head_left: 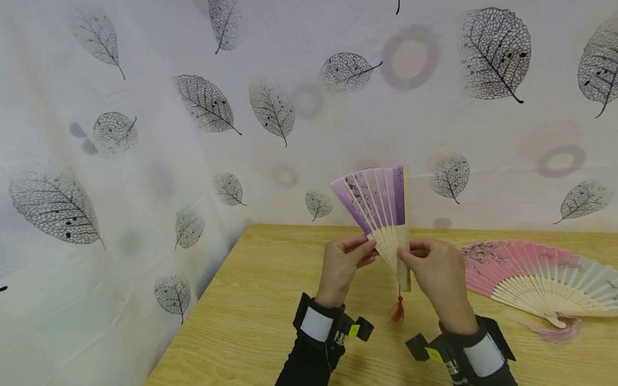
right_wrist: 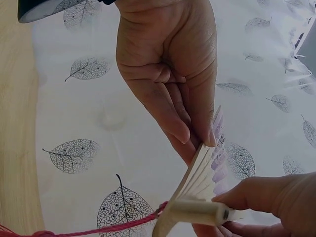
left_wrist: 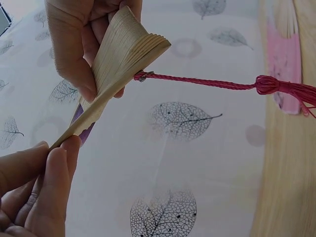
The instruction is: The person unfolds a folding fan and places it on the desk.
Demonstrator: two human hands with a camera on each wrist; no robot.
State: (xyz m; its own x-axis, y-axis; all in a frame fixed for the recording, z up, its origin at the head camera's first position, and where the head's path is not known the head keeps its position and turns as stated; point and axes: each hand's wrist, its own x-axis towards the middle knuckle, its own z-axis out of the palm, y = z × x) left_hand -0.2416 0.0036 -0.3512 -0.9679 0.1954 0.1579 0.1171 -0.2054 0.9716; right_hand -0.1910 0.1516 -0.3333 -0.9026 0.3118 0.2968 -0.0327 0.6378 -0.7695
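Observation:
A purple folding fan (head_left: 385, 203), partly spread, stands upright above the table with its leaf upward. My left hand (head_left: 340, 267) pinches its left outer rib between thumb and fingers. On the opposite side my right hand (head_left: 439, 270) grips the thicker right edge, where pale ribs (left_wrist: 116, 59) lie stacked together. A red tassel (head_left: 397, 309) hangs on a cord from the fan's pivot end. In the right wrist view, the left hand (right_wrist: 170, 64) is at the top and the right hand (right_wrist: 276, 202) at lower right. Some fingertips are hidden behind the fan.
A pink and white folding fan (head_left: 541, 268) lies spread on the wooden table (head_left: 232, 337) to the right, its pink tassel (head_left: 554, 330) toward me. Behind the table hangs a pale leaf-printed sheet (head_left: 297, 158), which also runs along the left side.

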